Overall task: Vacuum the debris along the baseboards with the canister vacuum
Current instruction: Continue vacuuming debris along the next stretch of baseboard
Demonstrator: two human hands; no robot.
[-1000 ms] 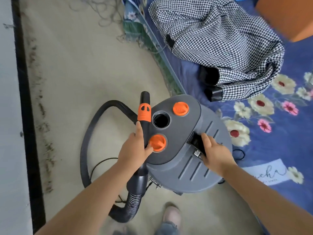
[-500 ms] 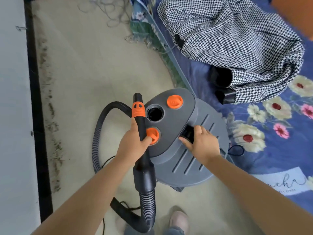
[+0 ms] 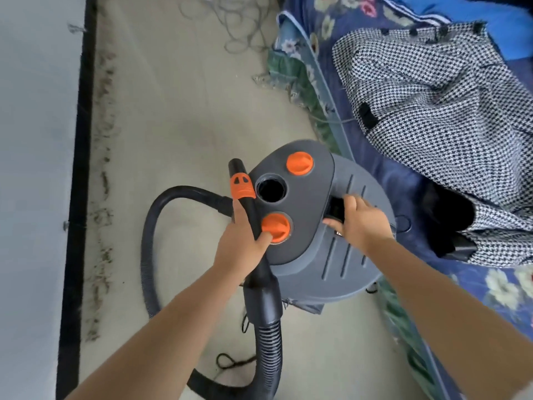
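A grey canister vacuum [image 3: 340,264] with two orange caps and an open round port stands on the beige floor below me. My left hand [image 3: 242,246] grips the black hose wand [image 3: 248,209], whose orange-collared tip points away from me beside the port. The black ribbed hose [image 3: 150,255] loops out to the left and back under my arm. My right hand [image 3: 359,222] lies on the lid, fingers at the black switch recess [image 3: 336,206]. Dark debris [image 3: 101,255] runs in a line along the black baseboard [image 3: 76,197] at the left.
A bed with a blue flowered sheet [image 3: 403,180] fills the right side, close against the vacuum. A black-and-white houndstooth garment [image 3: 438,116] lies on it. Tangled threads [image 3: 230,27] lie on the floor far ahead. A thin black cord [image 3: 230,362] curls near my feet.
The view has shifted, so the vacuum now sits further right and the baseboard more toward centre. My right hand has moved slightly on the switch recess. My left hand keeps its grip on the wand.
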